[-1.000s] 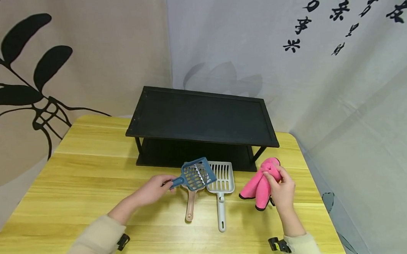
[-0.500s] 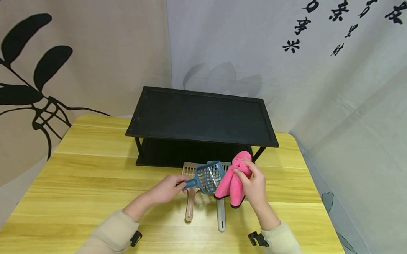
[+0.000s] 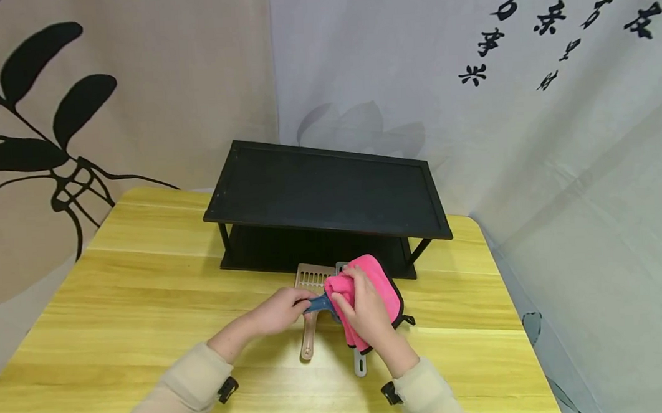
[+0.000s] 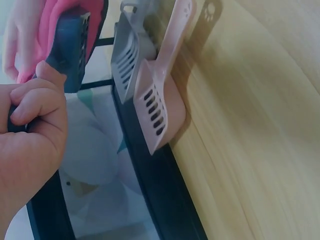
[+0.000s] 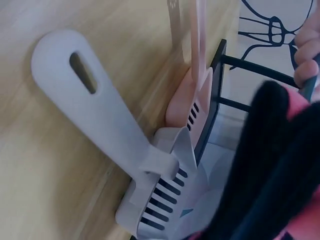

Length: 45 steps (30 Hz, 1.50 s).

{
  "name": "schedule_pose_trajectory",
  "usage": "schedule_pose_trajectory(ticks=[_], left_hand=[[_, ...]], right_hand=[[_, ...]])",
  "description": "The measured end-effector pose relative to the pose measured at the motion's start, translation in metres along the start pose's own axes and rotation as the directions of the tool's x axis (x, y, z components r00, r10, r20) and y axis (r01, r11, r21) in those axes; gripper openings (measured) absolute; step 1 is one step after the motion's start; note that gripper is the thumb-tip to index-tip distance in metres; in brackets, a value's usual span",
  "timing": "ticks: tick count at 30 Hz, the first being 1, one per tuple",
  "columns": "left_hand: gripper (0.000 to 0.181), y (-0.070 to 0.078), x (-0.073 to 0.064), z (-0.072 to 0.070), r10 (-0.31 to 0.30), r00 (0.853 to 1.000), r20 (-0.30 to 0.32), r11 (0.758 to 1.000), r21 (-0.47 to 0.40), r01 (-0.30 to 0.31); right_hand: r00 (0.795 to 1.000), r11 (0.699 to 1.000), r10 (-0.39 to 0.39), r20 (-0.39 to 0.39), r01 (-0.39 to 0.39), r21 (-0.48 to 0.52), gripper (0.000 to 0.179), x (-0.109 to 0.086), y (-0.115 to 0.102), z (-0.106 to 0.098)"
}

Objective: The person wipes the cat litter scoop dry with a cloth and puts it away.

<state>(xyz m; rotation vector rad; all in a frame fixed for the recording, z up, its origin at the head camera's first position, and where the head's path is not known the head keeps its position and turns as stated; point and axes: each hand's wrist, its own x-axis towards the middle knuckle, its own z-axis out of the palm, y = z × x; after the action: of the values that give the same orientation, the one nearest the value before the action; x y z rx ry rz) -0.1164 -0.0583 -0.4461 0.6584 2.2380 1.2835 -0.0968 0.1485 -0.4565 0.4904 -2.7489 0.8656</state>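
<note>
My left hand (image 3: 280, 310) grips the handle of a blue slotted litter scoop (image 3: 320, 304), held above the table. Its fingers curl round the handle in the left wrist view, where the scoop's head (image 4: 69, 50) shows side-on. With my right hand (image 3: 367, 307) I hold a pink cloth (image 3: 381, 277) with black edging against the scoop's head, covering most of it. Below lie a light pink litter scoop (image 3: 308, 338) and a grey one (image 3: 360, 364). The cloth hides much of the grey scoop in the head view; its handle (image 5: 90, 100) is plain in the right wrist view.
Behind the scoops stands a black two-tier rack (image 3: 324, 188). The heads of the two lying scoops are close to its lower front edge. Everything rests on a wood-grain table (image 3: 144, 291), with printed curtains (image 3: 190, 83) at the back and right.
My right hand has brought the pink cloth leftward onto the blue scoop's head, and the cloth has spread out there. My left hand has moved the scoop a little to the right.
</note>
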Motion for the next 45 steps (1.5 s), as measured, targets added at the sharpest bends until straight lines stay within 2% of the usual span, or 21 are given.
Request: schedule_pose_trajectory(ticks=[3,6,12,18,21,26,28,32,34,36,40,42,45], left_hand=[[0.025,-0.002,-0.001,-0.003,-0.004,1.000,0.000,1.000,-0.012,0.004],[0.026,-0.003,-0.002,-0.005,0.008,1.000,0.012,1.000,-0.011,-0.007],[0.025,-0.001,-0.002,-0.005,0.038,0.999,0.026,0.999,-0.008,-0.038],[0.028,0.001,-0.003,-0.003,0.022,0.999,0.025,1.000,-0.009,-0.022],[0.028,0.003,-0.004,-0.003,0.026,0.999,0.019,1.000,-0.012,-0.025],[0.030,0.006,-0.005,-0.009,0.049,0.999,0.014,0.999,-0.015,-0.049],[0.031,0.006,-0.007,-0.013,0.050,0.998,0.024,0.999,-0.008,-0.050],[0.031,0.006,-0.011,-0.022,0.015,0.999,0.029,1.000,0.027,-0.016],[0.029,0.006,-0.011,-0.024,0.002,1.000,0.029,0.999,0.047,-0.004],[0.027,0.006,-0.009,-0.023,0.010,0.999,0.042,0.998,0.067,-0.013],[0.025,0.009,-0.003,-0.016,0.062,0.996,0.065,0.992,0.109,-0.068],[0.026,0.011,-0.002,-0.013,0.093,0.994,0.055,0.984,0.149,-0.100],[0.028,0.016,-0.003,-0.011,0.122,0.992,0.023,0.971,0.205,-0.124]], right_hand=[[0.995,0.999,-0.043,0.091,0.044,-0.008,0.033,-0.002,0.000,0.000],[0.990,0.994,-0.085,0.110,0.092,-0.061,0.027,-0.003,0.001,0.000],[0.988,0.965,-0.150,-0.024,0.141,-0.222,0.020,0.000,0.006,0.005],[0.987,0.941,-0.123,-0.107,0.082,-0.329,0.011,0.006,0.016,0.003],[0.981,0.946,-0.105,-0.163,0.048,-0.319,0.014,0.009,0.023,-0.003],[0.965,0.962,-0.112,-0.237,0.046,-0.271,0.014,0.014,0.033,-0.018],[0.958,0.967,-0.086,-0.274,0.014,-0.256,0.013,0.015,0.038,-0.027],[0.939,0.980,-0.014,-0.344,-0.056,-0.192,0.013,0.016,0.046,-0.047],[0.933,0.987,-0.043,-0.357,-0.016,-0.162,0.015,0.018,0.044,-0.053],[0.932,0.985,-0.129,-0.339,0.081,-0.151,0.016,0.021,0.037,-0.053],[0.918,0.936,-0.337,-0.208,0.302,-0.181,0.016,0.024,0.024,-0.040],[0.910,0.912,-0.387,-0.151,0.353,-0.210,0.019,0.024,0.020,-0.031],[0.910,0.896,-0.398,-0.114,0.360,-0.261,0.024,0.024,0.019,-0.023]])
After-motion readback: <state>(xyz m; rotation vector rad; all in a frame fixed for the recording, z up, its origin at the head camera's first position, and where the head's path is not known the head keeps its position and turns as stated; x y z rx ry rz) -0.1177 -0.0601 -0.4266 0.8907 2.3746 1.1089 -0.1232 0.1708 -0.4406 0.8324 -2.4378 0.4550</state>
